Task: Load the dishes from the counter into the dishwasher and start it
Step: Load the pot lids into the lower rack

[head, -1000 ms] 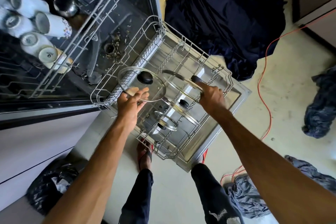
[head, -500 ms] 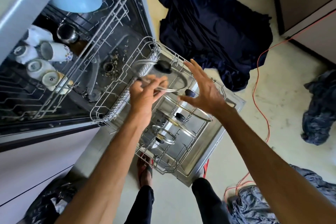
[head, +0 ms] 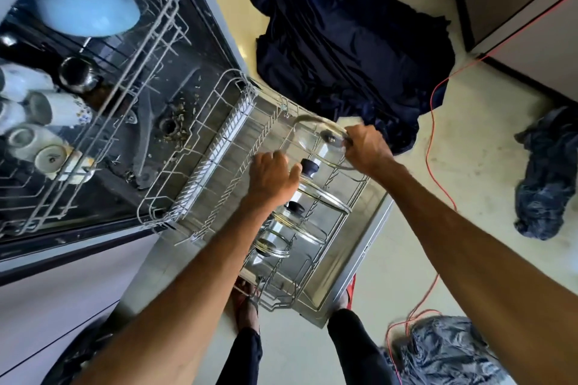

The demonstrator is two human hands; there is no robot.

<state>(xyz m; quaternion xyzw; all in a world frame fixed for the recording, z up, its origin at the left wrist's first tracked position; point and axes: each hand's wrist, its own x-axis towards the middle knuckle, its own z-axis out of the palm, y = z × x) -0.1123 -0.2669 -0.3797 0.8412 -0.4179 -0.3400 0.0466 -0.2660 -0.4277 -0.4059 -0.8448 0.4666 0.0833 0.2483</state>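
My right hand (head: 367,150) grips a glass lid (head: 316,141) by its rim, holding it tilted over the far end of the pulled-out lower rack (head: 200,172). My left hand (head: 272,176) hovers just left of it above the rack, fingers loosely curled with nothing in them. Its thumb is near the black knob of a second lid (head: 316,194). Two more glass lids (head: 294,222) (head: 269,247) stand in the same row of tines. The rack rests on the open dishwasher door (head: 353,262).
The upper rack (head: 147,50) holds a blue bowl (head: 84,6), white cups (head: 59,109) and a steel cup (head: 78,75). On the floor lie a dark blue cloth (head: 344,40), an orange cable (head: 433,134) and crumpled clothes (head: 550,172) (head: 447,353). My foot (head: 247,300) is by the door's edge.
The glass lid went from my left hand to my right and moved to the rack's far end. My left hand let go and dropped toward the rack.
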